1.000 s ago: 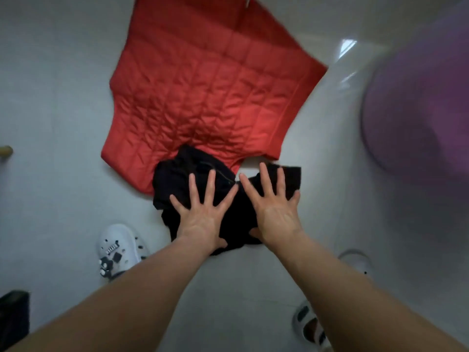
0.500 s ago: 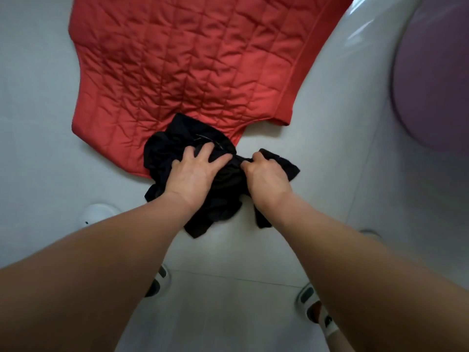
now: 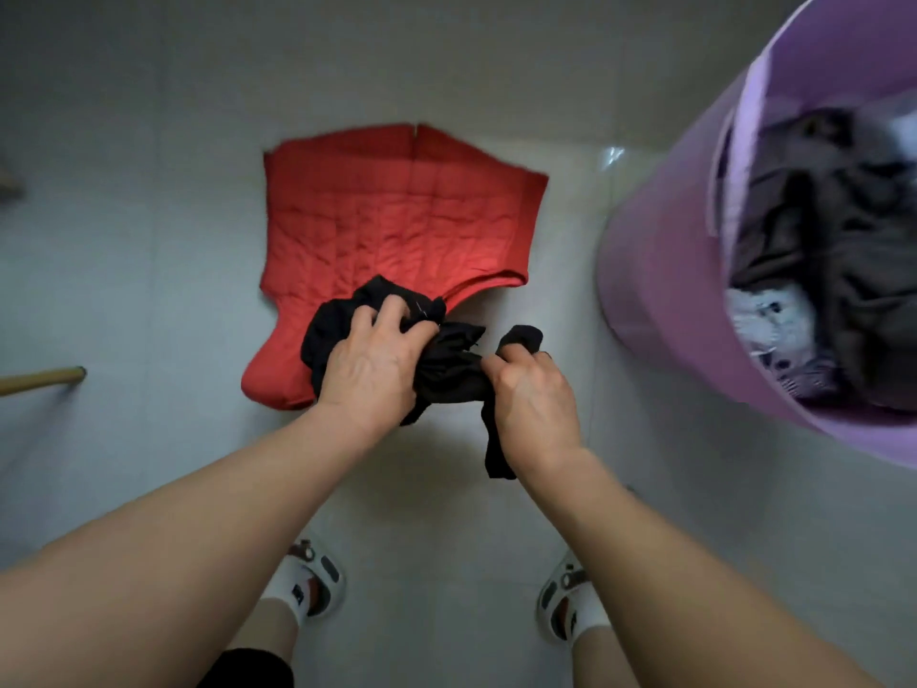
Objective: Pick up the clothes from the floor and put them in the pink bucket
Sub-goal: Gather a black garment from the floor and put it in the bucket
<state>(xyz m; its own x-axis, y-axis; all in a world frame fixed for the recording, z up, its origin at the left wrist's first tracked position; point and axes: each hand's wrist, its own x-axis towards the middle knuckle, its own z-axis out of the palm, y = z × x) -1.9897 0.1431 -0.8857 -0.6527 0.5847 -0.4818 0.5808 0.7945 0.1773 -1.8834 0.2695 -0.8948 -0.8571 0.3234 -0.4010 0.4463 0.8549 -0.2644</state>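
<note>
Pink bucket [image 3: 665, 270] holds dark and white laundry. Your left hand [image 3: 369, 367] and right hand [image 3: 533, 399] both clench the black garment [image 3: 449, 369] over the red quilted vest [image 3: 397, 225] on the tile floor [image 3: 149, 240].

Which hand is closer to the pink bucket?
The right hand. It grips the black cloth nearer the bucket; the left hand grips it farther away, over the red vest.
</note>
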